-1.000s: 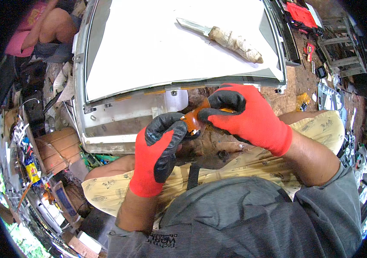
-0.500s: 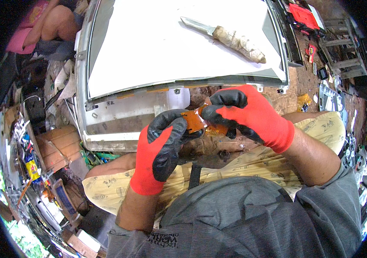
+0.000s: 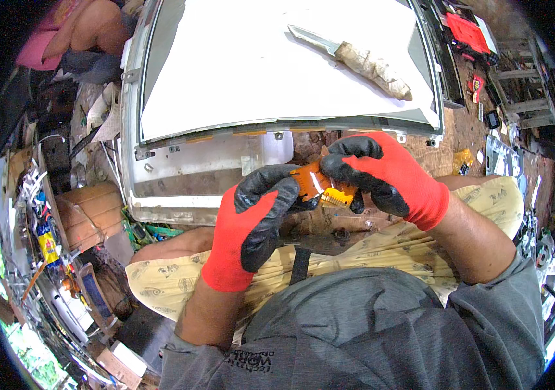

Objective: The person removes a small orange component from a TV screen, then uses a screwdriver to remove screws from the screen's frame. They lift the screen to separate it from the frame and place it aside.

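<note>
Between my two gloved hands is a piece of shiny amber flexible circuit film (image 3: pixel 310 181), with comb-like contacts along its lower right part. My left hand (image 3: pixel 249 224), in a red glove with black palm and fingers, pinches its left end between thumb and fingers. Matching the left, my gloved right hand (image 3: pixel 388 175) grips the upper right edge; some fingertips are hidden behind the film. Beyond the hands, a knife (image 3: pixel 375 70) with a cloth-wrapped handle lies on a white sheet (image 3: pixel 238 65), its blade pointing to the upper left.
The sheet rests on a flat metal-framed panel (image 3: pixel 133 117) in front of me. Scrap and loose parts crowd the left side, near a brown box-like piece (image 3: pixel 89 214). A red case (image 3: pixel 467 32) stands at the far right. Another person's bent leg (image 3: pixel 99 26) shows at the upper left.
Both hands and the film have shifted slightly right. The film now shows more of its face, with the contacts at lower right more exposed. The view has moved a little.
</note>
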### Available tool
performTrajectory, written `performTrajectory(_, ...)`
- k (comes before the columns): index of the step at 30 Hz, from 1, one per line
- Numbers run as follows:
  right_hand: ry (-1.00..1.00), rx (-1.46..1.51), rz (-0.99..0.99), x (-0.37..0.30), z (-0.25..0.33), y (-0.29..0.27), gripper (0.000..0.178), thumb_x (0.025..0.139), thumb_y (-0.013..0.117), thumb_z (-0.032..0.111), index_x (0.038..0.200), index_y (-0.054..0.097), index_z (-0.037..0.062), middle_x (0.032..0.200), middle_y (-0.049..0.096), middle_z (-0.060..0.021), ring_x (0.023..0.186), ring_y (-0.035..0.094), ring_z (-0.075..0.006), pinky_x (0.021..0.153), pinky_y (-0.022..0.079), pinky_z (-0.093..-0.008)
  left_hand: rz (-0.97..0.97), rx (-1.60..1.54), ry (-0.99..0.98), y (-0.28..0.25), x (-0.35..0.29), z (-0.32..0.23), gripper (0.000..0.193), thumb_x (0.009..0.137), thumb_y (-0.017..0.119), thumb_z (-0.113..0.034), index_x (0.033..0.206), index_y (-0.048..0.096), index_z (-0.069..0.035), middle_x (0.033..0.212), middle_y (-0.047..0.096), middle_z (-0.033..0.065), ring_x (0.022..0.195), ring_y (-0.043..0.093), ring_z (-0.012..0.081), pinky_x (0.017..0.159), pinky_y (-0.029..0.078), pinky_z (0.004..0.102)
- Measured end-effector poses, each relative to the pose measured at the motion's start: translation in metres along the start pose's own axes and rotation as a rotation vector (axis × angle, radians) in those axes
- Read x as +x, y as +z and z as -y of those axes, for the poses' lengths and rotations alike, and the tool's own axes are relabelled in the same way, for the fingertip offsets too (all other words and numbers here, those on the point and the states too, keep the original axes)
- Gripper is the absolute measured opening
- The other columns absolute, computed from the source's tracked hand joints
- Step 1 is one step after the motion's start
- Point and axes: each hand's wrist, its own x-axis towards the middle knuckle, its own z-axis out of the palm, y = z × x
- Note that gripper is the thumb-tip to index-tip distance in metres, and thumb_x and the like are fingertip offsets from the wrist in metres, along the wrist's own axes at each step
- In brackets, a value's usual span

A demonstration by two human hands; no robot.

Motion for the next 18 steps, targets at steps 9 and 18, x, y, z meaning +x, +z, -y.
performTrajectory(9, -0.024, 0.050, 0.013, -0.0008, 0.0020, 0.0046, 0.025, 0.092, 0.065, 0.024, 0.095, 0.068, -0.0005, 0.080, 0.065, -0.0010, 0.074, 0.057, -0.0074, 0.067, 0.047, -0.0240, -0.003, 0.129, 0.060, -0.0028, 0.0006, 0.0054, 0.027, 0.097, 0.056, -0.017, 0.118, 0.059, 0.001, 0.103, 0.067, 0.0113, 0.088, 0.066, 0.0183, 0.074, 0.059, 0.0325)
performTrajectory(18, 0.044, -0.050, 0.028, -0.0020, 0.0052, 0.0018, 0.024, 0.093, 0.063, 0.024, 0.096, 0.068, 0.0007, 0.083, 0.065, -0.0013, 0.077, 0.058, -0.0077, 0.069, 0.047, -0.0237, 0.016, 0.085, 0.039, -0.0049, -0.0004, 0.0072, 0.026, 0.097, 0.057, -0.014, 0.119, 0.059, 0.001, 0.104, 0.067, 0.0113, 0.089, 0.066, 0.0182, 0.073, 0.060, 0.0330)
